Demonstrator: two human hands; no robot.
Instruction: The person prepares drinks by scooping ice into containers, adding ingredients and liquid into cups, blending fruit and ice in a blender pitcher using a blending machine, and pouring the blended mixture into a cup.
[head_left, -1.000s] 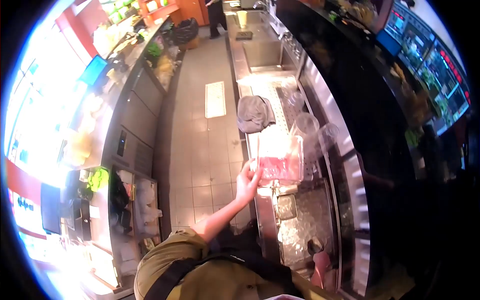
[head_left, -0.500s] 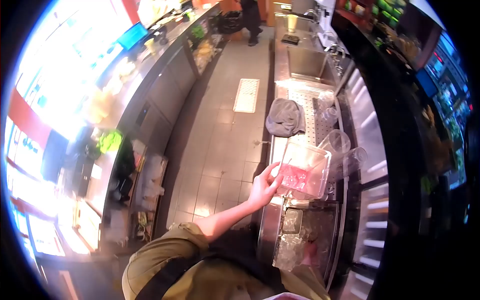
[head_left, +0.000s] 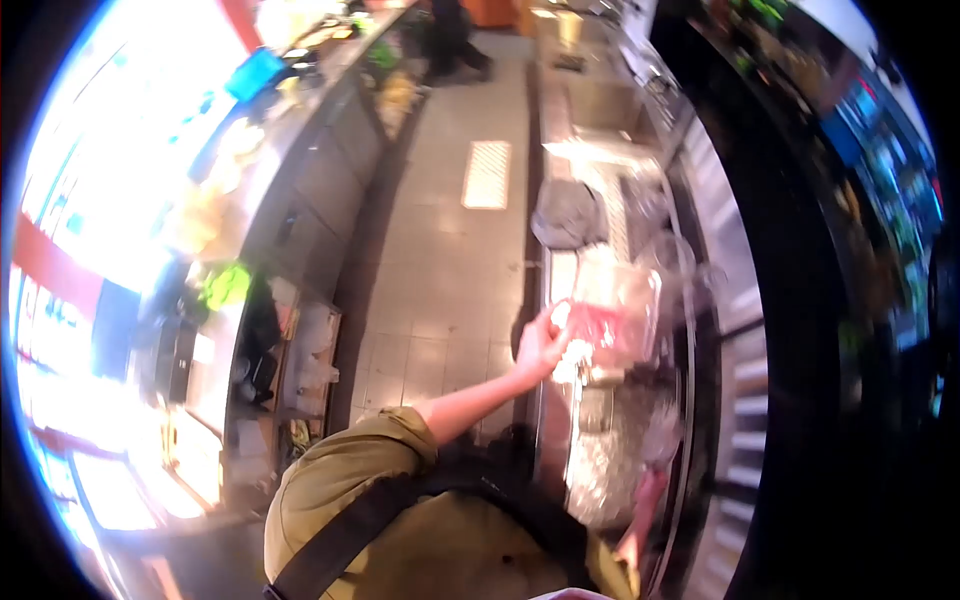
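Note:
My left hand (head_left: 543, 342) is closed on the left edge of a clear plastic container (head_left: 632, 290) with pink-red contents (head_left: 600, 328) inside. Below it lies a metal bin of ice (head_left: 600, 475). Over the right side of the ice is my right hand (head_left: 652, 482), closed round a blurred, clear scoop-like tool (head_left: 662, 435). A grey cloth (head_left: 567, 213) rests on the counter beyond the container. Clear cups (head_left: 668, 255), smeared by motion, stand to the container's right.
A steel sink (head_left: 605, 105) and a pale yellow cup (head_left: 569, 28) are farther along the counter. The tiled floor (head_left: 440, 270) runs between the counters. Part of a person in dark clothing (head_left: 452, 40) shows at the far end. Green leaves (head_left: 224, 287) lie on the left counter.
My right hand has moved up and right over the ice, and the clear tool now shows. My left hand keeps its hold on the container. The view has shifted, and the person's legs have moved.

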